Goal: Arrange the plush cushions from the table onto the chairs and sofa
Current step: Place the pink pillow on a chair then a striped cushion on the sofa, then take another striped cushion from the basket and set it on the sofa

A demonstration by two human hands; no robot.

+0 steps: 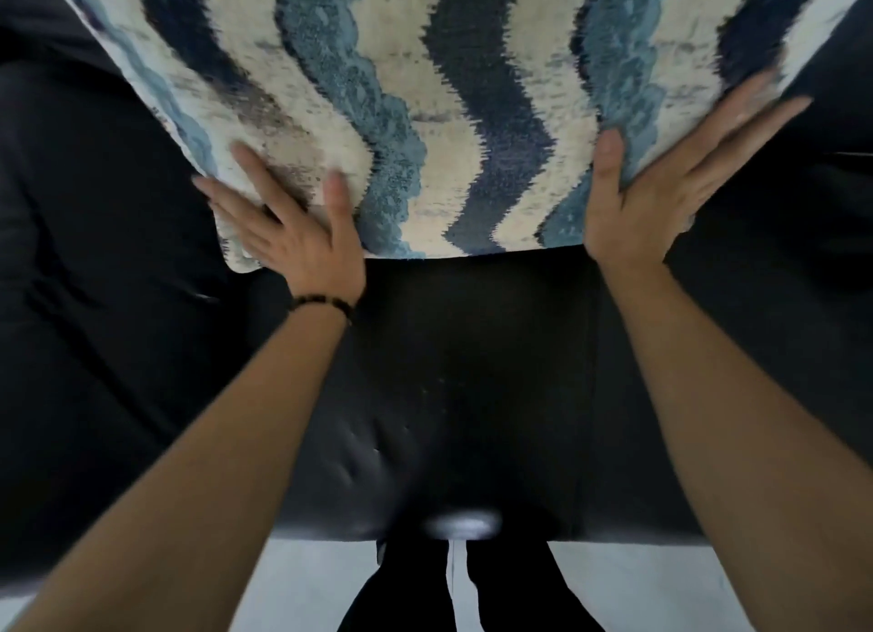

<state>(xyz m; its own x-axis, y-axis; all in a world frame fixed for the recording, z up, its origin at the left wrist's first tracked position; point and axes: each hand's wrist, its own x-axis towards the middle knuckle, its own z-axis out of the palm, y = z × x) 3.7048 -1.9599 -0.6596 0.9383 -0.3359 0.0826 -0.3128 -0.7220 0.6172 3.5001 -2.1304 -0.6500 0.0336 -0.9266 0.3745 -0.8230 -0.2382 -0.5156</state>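
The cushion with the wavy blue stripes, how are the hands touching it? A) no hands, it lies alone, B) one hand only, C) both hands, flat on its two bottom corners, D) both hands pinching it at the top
C: the left hand and the right hand lie open and flat on the lower corners of the cushion, over the black sofa.
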